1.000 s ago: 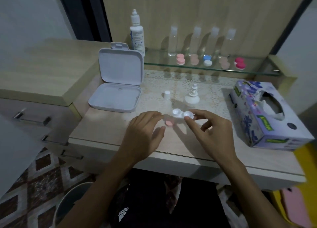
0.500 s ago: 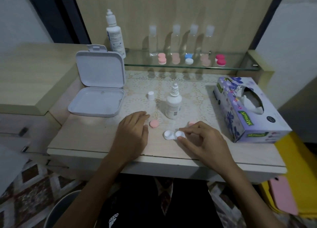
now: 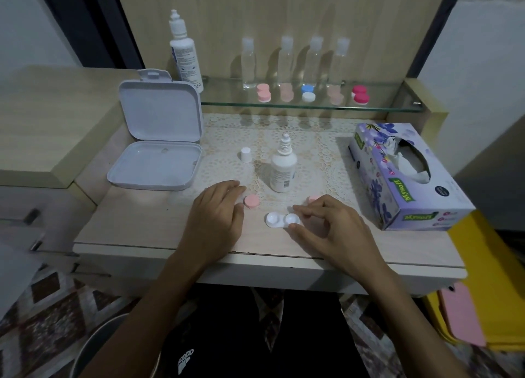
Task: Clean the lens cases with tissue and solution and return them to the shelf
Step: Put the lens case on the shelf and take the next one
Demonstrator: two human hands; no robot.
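Right grip (image 3: pixel 329 224) pinching white lens case (image 3: pixel 282 220) on desk, left grip (image 3: pixel 218 210) relaxed beside pink cap (image 3: pixel 251 201)

lens case (image 3: pixel 283 220) set down nearer table edge | left hand (image 3: pixel 217 215) flat beside pink cap (image 3: pixel 251 201)

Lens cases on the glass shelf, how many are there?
5, in a row: pink, pale peach, blue-and-white, pale peach, magenta at the right end. None seems hidden.

Glossy plastic lens case (image 3: pixel 283 220), glass shelf (image 3: pixel 309 104)
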